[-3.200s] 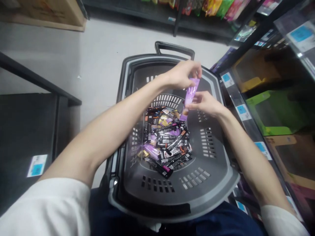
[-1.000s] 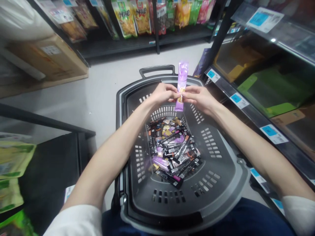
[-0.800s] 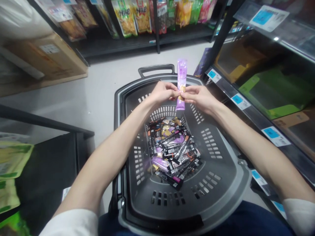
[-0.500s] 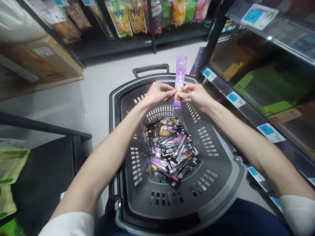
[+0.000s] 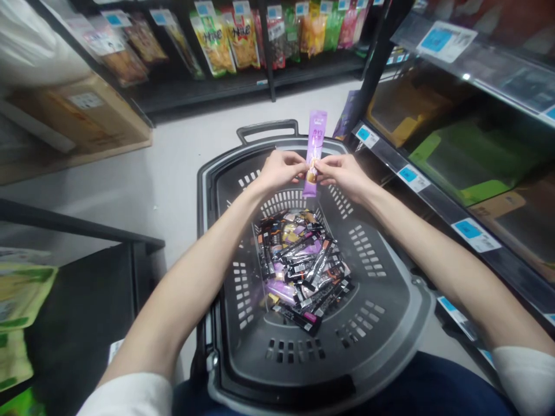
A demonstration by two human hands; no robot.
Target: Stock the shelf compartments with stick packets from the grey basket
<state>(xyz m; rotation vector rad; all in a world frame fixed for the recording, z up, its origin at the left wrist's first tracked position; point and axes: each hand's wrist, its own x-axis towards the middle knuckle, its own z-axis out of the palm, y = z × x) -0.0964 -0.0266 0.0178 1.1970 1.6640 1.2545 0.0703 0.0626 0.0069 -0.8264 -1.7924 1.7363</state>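
Observation:
A slim purple snack packet (image 5: 316,136) is held upright over the far end of the dark grey shopping basket (image 5: 277,370). My left hand (image 5: 282,169) pinches its left edge between thumb and fingers. On the opposite edge, my right hand (image 5: 342,173) grips it the same way. Gold-brown printing shows near the packet's lower end, between my fingertips. Below, at the bottom of the basket, lies a heap of small packets (image 5: 303,268), mostly black, with some purple and yellow ones among them.
A black shelf with hanging snack bags (image 5: 212,43) runs along the back. At right stands shelving with blue-and-white price tags (image 5: 476,234) and bins. A cardboard box (image 5: 104,124) sits at far left, above a dark stand (image 5: 82,300) with yellow-green bags.
The whole view has shifted slightly, so shelf, basket and packet appear a little lower. Both hands keep their hold on the purple packet, which stays upright.

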